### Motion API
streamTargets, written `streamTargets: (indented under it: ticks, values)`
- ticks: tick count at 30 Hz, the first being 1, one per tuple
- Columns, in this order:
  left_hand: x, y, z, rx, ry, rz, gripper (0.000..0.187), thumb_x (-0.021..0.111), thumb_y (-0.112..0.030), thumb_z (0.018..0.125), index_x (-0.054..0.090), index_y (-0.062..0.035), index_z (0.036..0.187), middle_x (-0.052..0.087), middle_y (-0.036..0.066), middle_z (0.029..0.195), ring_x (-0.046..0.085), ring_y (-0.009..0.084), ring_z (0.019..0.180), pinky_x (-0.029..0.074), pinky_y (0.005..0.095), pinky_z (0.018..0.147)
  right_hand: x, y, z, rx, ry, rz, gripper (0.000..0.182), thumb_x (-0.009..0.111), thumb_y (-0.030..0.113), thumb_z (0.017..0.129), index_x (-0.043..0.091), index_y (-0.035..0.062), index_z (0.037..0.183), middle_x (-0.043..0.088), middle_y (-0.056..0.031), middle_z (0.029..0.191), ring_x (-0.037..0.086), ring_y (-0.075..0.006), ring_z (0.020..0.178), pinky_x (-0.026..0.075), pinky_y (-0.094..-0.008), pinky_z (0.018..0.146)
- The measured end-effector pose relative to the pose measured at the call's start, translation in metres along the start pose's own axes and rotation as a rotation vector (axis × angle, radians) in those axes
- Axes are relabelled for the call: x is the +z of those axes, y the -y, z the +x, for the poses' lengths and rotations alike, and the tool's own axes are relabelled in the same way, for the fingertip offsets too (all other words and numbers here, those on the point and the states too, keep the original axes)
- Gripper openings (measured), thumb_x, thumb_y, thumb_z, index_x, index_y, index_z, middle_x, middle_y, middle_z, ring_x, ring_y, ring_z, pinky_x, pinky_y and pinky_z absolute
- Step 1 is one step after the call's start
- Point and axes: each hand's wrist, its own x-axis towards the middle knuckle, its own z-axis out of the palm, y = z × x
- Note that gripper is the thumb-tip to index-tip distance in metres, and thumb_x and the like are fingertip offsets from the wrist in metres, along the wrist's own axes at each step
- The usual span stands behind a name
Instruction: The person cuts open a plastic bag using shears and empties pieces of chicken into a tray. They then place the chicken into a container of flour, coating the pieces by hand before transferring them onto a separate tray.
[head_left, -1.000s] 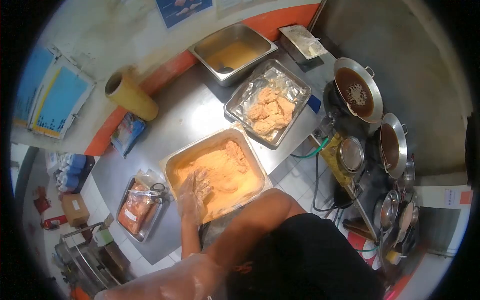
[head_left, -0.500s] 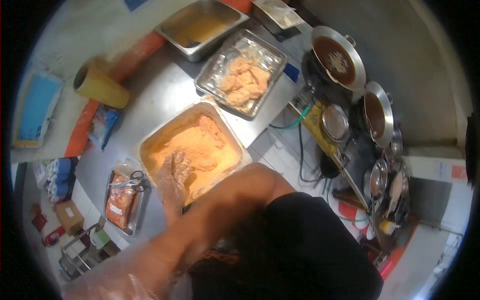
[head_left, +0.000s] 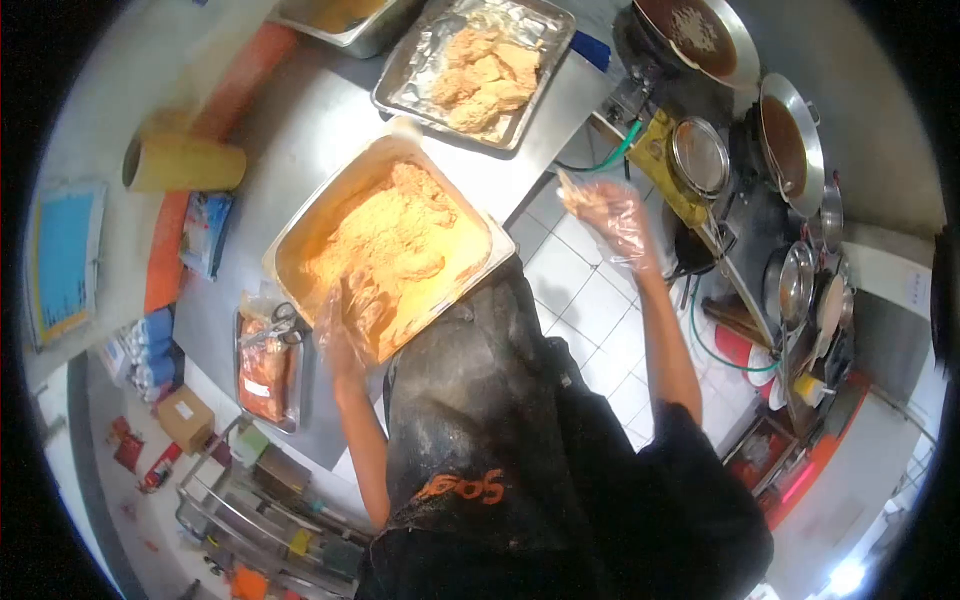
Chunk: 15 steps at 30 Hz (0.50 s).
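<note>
My left hand (head_left: 352, 318), in a clear plastic glove caked with breading, rests at the near left side of a deep metal pan (head_left: 282, 262). Its fingers are apart and touch the orange breading flour (head_left: 370, 225), with no piece visibly gripped. Lumpy coated pieces, apparently chicken, lie partly buried in that flour. Out to the right, above the tiled floor, hangs my right hand (head_left: 610, 215), also gloved and dusted with flour. Its fingers stretch leftward, some slightly bent, and hold nothing I can see. Beyond the pan, a metal tray (head_left: 405, 95) bears several breaded chicken pieces (head_left: 485, 80).
Woks of brown oil (head_left: 785, 135) and a strainer (head_left: 700, 155) line the right side. At left are a tray of packed meat (head_left: 265, 385) with scissors (head_left: 285, 320) on it, a blue packet (head_left: 205, 235) and a yellow roll (head_left: 190, 163). Another pan (head_left: 350, 40) stands at the back.
My right arm, which crossed my body toward the lower left, has swung out to the right. My left hand stays in the breading pan. The view has shifted, showing more of my apron.
</note>
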Motion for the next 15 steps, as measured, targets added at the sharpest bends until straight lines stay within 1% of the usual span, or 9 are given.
streamTargets:
  ticks: [3,4,5,6,9,11,12,14,15]
  values:
    - [-0.008,0.003,0.003,-0.047,0.068,0.084,0.056,0.057,-0.034,0.102,0.046,0.0013,0.143,0.056,0.017,0.14,0.06,0.0257,0.122,0.053,0.0342,0.091,0.03,-0.165,-0.028,0.38,-0.102,-0.043,0.029,0.082,0.029,0.08,0.078,0.0059,0.096,0.075,-0.01,0.087,0.07,-0.0173,0.078,0.055,-0.0334,0.07]
    - [-0.007,0.001,0.004,-0.06,0.107,0.144,0.058,0.055,-0.035,0.103,0.043,0.0016,0.146,0.054,0.016,0.143,0.057,0.0257,0.126,0.052,0.0348,0.094,0.045,-0.206,-0.039,0.156,-0.029,-0.261,0.027,0.081,0.027,0.08,0.077,0.0049,0.093,0.076,-0.0107,0.085,0.071,-0.0177,0.078,0.055,-0.0311,0.072]
    - [-0.007,0.0,0.007,-0.064,0.105,0.162,0.058,0.055,-0.035,0.103,0.043,0.0016,0.146,0.054,0.016,0.143,0.057,0.0257,0.126,0.052,0.0348,0.094,0.068,-0.25,-0.054,0.206,-0.029,-0.232,0.02,0.077,0.023,0.082,0.077,0.0053,0.091,0.076,-0.0095,0.087,0.071,-0.0188,0.079,0.056,-0.03,0.075]
    - [-0.011,0.0,0.01,-0.069,0.095,0.137,0.053,0.055,-0.031,0.103,0.046,0.0032,0.143,0.056,0.017,0.14,0.058,0.0254,0.124,0.052,0.0358,0.097,0.083,-0.283,-0.067,0.03,0.027,-0.065,0.015,0.076,0.02,0.082,0.078,0.0073,0.089,0.077,-0.0087,0.09,0.072,-0.0195,0.081,0.056,-0.0312,0.076]
    - [-0.008,-0.003,0.009,-0.034,0.089,0.163,0.049,0.056,-0.027,0.103,0.05,0.0039,0.141,0.058,0.017,0.137,0.06,0.0251,0.122,0.052,0.0374,0.1,0.133,-0.336,-0.099,0.129,0.086,0.15,0.016,0.074,0.024,0.083,0.078,0.0087,0.087,0.076,-0.0086,0.091,0.073,-0.0229,0.083,0.057,-0.0334,0.077]
    - [-0.002,-0.012,0.007,0.014,0.088,0.203,0.049,0.056,-0.028,0.103,0.05,0.0031,0.141,0.059,0.017,0.137,0.06,0.0251,0.122,0.051,0.0381,0.1,0.169,-0.382,-0.106,-0.313,0.197,-0.449,0.015,0.065,0.021,0.085,0.076,0.0117,0.079,0.074,-0.0116,0.084,0.071,-0.0281,0.084,0.055,-0.0392,0.076]
    - [0.001,-0.017,0.001,0.04,0.178,0.224,0.05,0.056,-0.03,0.103,0.05,0.0022,0.142,0.058,0.018,0.138,0.06,0.0254,0.122,0.051,0.0383,0.1,0.177,-0.382,-0.106,-0.309,0.204,-0.436,0.015,0.065,0.021,0.085,0.076,0.0117,0.079,0.074,-0.0116,0.084,0.071,-0.0281,0.084,0.055,-0.0392,0.076]
    - [0.005,-0.022,-0.006,0.066,0.266,0.247,0.051,0.055,-0.031,0.104,0.049,0.0014,0.142,0.058,0.018,0.138,0.059,0.0257,0.122,0.051,0.0385,0.099,0.19,-0.372,-0.104,0.161,0.37,-0.357,0.023,0.063,0.029,0.085,0.075,0.0096,0.081,0.073,-0.015,0.084,0.07,-0.0334,0.081,0.054,-0.0421,0.075]
    - [0.007,-0.023,-0.009,0.016,0.19,0.23,0.052,0.055,-0.032,0.104,0.048,0.0011,0.143,0.058,0.018,0.138,0.06,0.0255,0.122,0.051,0.0378,0.098,0.195,-0.372,-0.107,0.16,0.373,-0.356,0.023,0.063,0.029,0.085,0.075,0.0096,0.081,0.073,-0.015,0.084,0.07,-0.0334,0.081,0.054,-0.0421,0.075]
